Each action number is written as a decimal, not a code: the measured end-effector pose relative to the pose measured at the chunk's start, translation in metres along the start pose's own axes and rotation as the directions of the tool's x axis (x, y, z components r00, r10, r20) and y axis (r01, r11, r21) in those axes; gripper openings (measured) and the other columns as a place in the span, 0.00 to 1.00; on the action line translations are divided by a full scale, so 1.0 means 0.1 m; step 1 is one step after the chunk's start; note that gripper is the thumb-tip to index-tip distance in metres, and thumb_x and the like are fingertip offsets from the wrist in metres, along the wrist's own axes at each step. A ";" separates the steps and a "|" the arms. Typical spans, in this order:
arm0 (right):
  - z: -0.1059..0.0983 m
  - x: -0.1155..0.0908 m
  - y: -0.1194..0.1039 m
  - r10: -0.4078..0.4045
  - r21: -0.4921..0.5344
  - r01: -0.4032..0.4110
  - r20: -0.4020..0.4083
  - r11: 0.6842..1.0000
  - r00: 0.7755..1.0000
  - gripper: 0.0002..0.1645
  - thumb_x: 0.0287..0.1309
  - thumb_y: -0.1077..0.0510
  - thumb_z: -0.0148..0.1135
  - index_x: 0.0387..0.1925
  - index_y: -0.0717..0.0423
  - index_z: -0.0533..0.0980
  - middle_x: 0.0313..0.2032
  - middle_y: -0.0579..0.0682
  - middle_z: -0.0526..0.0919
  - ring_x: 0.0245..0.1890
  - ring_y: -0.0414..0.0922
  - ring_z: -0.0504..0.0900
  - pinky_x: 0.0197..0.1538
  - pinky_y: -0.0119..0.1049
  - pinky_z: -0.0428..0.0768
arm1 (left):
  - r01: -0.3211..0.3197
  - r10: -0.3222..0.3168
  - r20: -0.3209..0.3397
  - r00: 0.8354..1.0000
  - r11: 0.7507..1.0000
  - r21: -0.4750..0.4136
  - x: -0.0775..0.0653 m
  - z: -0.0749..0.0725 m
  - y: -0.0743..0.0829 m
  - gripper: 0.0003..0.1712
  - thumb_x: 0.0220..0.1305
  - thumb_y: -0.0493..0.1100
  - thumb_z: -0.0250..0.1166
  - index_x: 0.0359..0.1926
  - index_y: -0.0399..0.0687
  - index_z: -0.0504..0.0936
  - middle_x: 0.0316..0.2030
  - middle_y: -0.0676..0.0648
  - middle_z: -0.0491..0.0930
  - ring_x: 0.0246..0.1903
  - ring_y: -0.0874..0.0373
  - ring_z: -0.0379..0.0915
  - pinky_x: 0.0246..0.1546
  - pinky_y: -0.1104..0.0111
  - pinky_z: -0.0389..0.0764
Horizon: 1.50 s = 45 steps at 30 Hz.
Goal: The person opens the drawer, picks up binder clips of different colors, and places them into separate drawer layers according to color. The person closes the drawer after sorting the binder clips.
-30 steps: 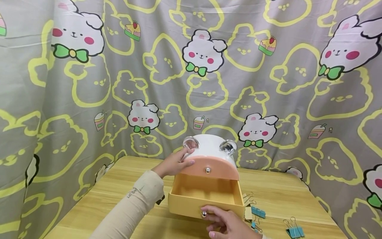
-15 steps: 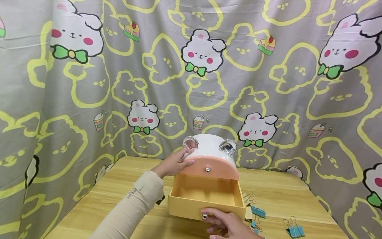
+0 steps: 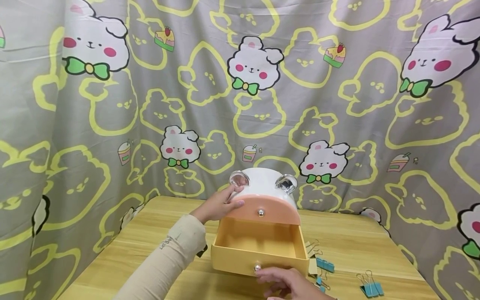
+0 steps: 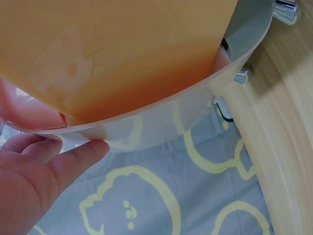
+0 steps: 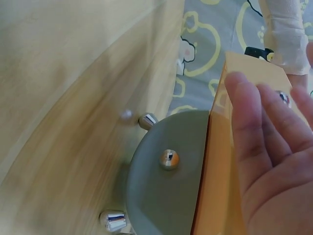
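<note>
A small cabinet [image 3: 264, 183] with a white shell and chrome round ears stands on the table. Its pink top drawer [image 3: 247, 208] is closed; the yellow middle drawer [image 3: 240, 260] is pulled far out, with nothing visible inside. My left hand [image 3: 217, 205] rests against the shell's upper left side, thumb and fingertips touching it, as the left wrist view also shows. My right hand [image 3: 286, 283] is just below and right of the yellow drawer's silver knob [image 3: 257, 268], its fingers loosely extended and holding nothing. In the right wrist view, a grey-green bottom drawer [image 5: 161, 196] is closed.
Several binder clips lie right of the cabinet, including a teal clip [image 3: 371, 288], another teal clip [image 3: 325, 265] and a pale yellow clip [image 3: 312, 267]. Silver feet [image 5: 146, 121] hold the cabinet off the wooden table [image 3: 360, 237]. A patterned curtain [image 3: 210, 104] surrounds it.
The yellow drawer came out slightly more by half a second ago. My right hand has since let go of its knob and dropped just below it. The left hand has stayed put.
</note>
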State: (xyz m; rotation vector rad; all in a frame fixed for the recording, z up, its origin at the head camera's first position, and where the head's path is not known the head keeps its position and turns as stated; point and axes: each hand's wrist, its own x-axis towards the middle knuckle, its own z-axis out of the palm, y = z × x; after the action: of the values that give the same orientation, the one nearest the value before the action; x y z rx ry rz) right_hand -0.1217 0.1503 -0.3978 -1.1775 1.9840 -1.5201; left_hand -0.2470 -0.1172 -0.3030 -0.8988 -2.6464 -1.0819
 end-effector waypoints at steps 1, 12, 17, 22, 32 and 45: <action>-0.01 -0.01 0.01 -0.011 -0.013 0.011 0.009 1.000 1.000 0.23 0.66 0.65 0.58 0.62 0.63 0.71 0.53 0.52 0.81 0.45 0.42 0.83 0.42 0.35 0.81 | 0.001 -0.001 0.000 1.000 1.000 0.002 0.00 0.00 0.00 0.30 0.68 0.53 0.61 0.66 0.45 0.68 0.61 0.36 0.71 0.58 0.43 0.69 0.58 0.50 0.68; -0.11 -0.19 0.30 0.033 -0.131 -0.026 0.049 0.991 0.998 0.09 0.65 0.62 0.59 0.41 0.63 0.82 0.37 0.40 0.85 0.37 0.32 0.81 0.39 0.31 0.79 | 0.015 -0.015 0.005 1.000 1.000 0.004 -0.01 0.00 0.00 0.31 0.69 0.53 0.60 0.67 0.47 0.67 0.62 0.37 0.71 0.59 0.42 0.69 0.58 0.49 0.68; -0.21 -0.31 0.41 0.090 -0.177 -0.082 0.042 0.981 0.995 0.08 0.63 0.63 0.59 0.34 0.65 0.81 0.29 0.38 0.83 0.29 0.27 0.77 0.31 0.28 0.77 | 0.020 -0.020 0.005 1.000 1.000 -0.006 -0.01 0.00 0.00 0.31 0.68 0.54 0.60 0.67 0.47 0.67 0.62 0.37 0.71 0.58 0.43 0.69 0.58 0.49 0.67; -0.33 -0.40 0.55 0.059 -0.197 -0.045 0.066 0.979 0.996 0.08 0.63 0.65 0.58 0.33 0.67 0.81 0.26 0.48 0.84 0.27 0.27 0.76 0.28 0.28 0.78 | 0.017 -0.016 0.003 1.000 1.000 -0.003 0.00 0.01 0.00 0.30 0.68 0.53 0.61 0.66 0.47 0.68 0.62 0.38 0.72 0.59 0.43 0.69 0.58 0.50 0.67; -0.52 -0.54 0.59 0.258 -0.202 -0.305 -0.227 0.931 0.939 0.03 0.56 0.69 0.63 0.30 0.61 0.78 0.25 0.43 0.78 0.23 0.34 0.75 0.26 0.30 0.75 | 0.039 -0.039 0.014 0.999 0.999 0.006 0.00 0.01 0.00 0.31 0.68 0.55 0.61 0.67 0.48 0.67 0.62 0.38 0.71 0.59 0.43 0.68 0.59 0.49 0.67; -0.72 -0.54 0.70 0.176 -0.512 -0.432 -0.473 0.742 0.863 0.09 0.55 0.60 0.69 0.31 0.53 0.75 0.26 0.43 0.74 0.25 0.36 0.73 0.26 0.34 0.74 | 0.062 -0.062 0.004 0.998 0.998 -0.006 -0.01 0.02 0.00 0.29 0.67 0.55 0.62 0.65 0.50 0.68 0.63 0.40 0.71 0.60 0.44 0.68 0.59 0.49 0.66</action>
State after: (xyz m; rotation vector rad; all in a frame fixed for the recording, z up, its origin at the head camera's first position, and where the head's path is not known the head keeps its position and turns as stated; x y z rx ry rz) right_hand -0.1695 0.2413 -0.4471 -0.6808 2.9227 -1.0178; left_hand -0.2462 -0.1163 -0.3048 -0.8263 -2.6921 -1.1035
